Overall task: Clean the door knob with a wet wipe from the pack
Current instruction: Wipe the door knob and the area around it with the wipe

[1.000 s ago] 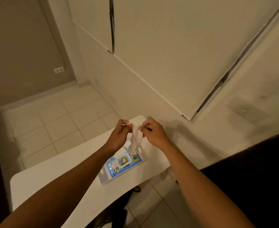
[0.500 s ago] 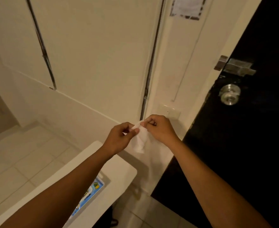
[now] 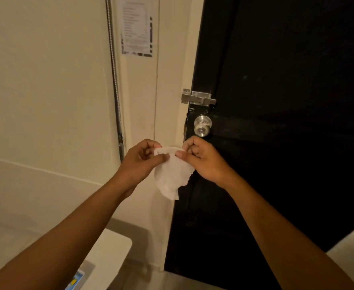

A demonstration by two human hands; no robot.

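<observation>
- Left hand (image 3: pixel 142 162) and right hand (image 3: pixel 201 160) both raised in front of the door edge, each grip pinched on the top edge of the wet wipe (image 3: pixel 171 174).
- Wipe hangs crumpled and partly unfolded between the two hands, lower end free in the air, touching nothing else.
- Door knob (image 3: pixel 202 125): round, metal, on the left edge of the black door (image 3: pixel 286 122), just above the right hand and apart from it. Wipe is below the knob, not touching it.
- Metal slide bolt (image 3: pixel 199 98) sits above the knob, bridging door and frame.
- Printed paper notice (image 3: pixel 137 28) stuck on the cream wall left of the frame.
- Wipes pack (image 3: pixel 75 281): only a blue corner visible, at the bottom edge of the white surface (image 3: pixel 109 254), well apart from the hands.
</observation>
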